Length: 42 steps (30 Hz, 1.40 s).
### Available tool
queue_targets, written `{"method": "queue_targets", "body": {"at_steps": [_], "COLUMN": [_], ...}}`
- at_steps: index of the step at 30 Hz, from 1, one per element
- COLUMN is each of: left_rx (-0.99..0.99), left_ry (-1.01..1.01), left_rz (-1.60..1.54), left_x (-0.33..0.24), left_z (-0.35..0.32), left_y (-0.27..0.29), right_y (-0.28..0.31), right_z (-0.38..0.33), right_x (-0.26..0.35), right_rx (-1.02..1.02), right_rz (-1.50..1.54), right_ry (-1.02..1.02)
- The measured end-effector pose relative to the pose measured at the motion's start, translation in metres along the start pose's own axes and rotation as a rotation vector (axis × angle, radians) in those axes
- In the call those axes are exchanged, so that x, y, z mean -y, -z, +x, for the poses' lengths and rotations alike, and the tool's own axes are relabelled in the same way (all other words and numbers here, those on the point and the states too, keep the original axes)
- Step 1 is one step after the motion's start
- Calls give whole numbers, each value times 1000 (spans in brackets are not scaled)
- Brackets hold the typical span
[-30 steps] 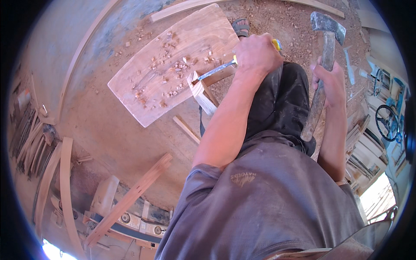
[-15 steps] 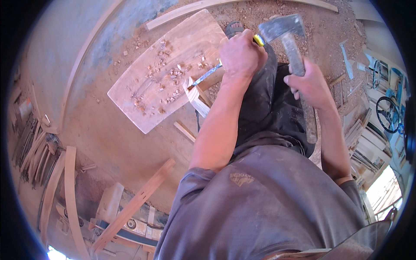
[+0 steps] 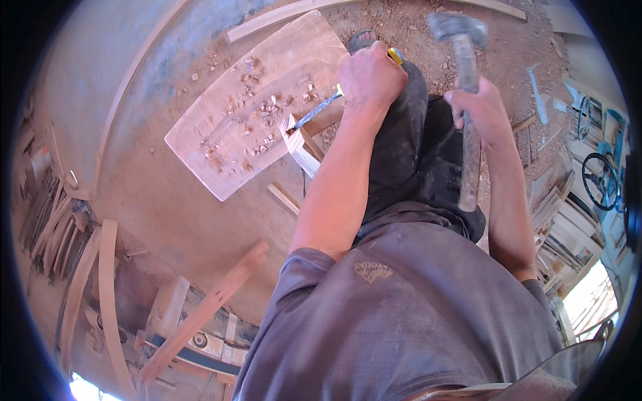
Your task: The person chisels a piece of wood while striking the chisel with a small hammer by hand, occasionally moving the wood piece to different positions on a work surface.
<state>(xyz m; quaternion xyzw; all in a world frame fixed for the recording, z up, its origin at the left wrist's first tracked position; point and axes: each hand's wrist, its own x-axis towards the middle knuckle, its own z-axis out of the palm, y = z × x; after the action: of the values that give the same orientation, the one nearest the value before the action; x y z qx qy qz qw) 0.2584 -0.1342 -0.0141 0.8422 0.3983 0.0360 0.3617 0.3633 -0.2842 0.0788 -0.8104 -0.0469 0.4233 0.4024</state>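
My left hand is closed around the yellow handle of a chisel, whose blade slants down to the left. Its tip sits in a cut near the end of a pale wooden piece, beside a wide board strewn with wood chips. My right hand grips the wooden handle of a hammer. The blurred metal hammer head is raised, up and to the right of the chisel handle and apart from it. Most of the chisel handle is hidden inside my left fist.
My legs are beside the wooden piece. Long timbers lie along the far side. A reddish beam slants at the lower left, near stacked wood strips. To the right is a black steering wheel.
The hammer head has swung right, away from the chisel handle, with my right hand moving slightly up and right. My left hand and the chisel stay almost in place.
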Motion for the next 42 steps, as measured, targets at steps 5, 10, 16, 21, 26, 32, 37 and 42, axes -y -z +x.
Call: {"method": "queue_targets", "body": {"at_steps": [5, 10, 16, 21, 26, 32, 37, 42], "left_rx": [11, -8, -67, -38, 78, -144, -640, -543], "left_ry": [-16, -34, -46, 21, 25, 106, 69, -71], "left_rz": [12, 24, 25, -1, -100, -73, -755, -1269], "left_x": [-1, 2, 2, -2, 9, -10, 14, 86], "left_z": [-7, -9, -11, -14, -13, -28, -39, -68], "left_y": [6, 10, 4, 16, 47, 156, 229, 222], "right_y": [-12, -4, -2, -17, -17, 0, 7, -1], "right_z": [-11, -7, -9, -16, -30, -50, -61, -72], "right_x": [-1, 10, 5, 7, -9, -64, -86, -79], "right_rx": [74, 124, -10, 242, 148, 160, 108, 107], "right_rz": [-62, -191, -57, -147, -92, 0, 55, 44], "right_ry": [-73, -28, -9, -55, -140, -208, -214, -209]}}
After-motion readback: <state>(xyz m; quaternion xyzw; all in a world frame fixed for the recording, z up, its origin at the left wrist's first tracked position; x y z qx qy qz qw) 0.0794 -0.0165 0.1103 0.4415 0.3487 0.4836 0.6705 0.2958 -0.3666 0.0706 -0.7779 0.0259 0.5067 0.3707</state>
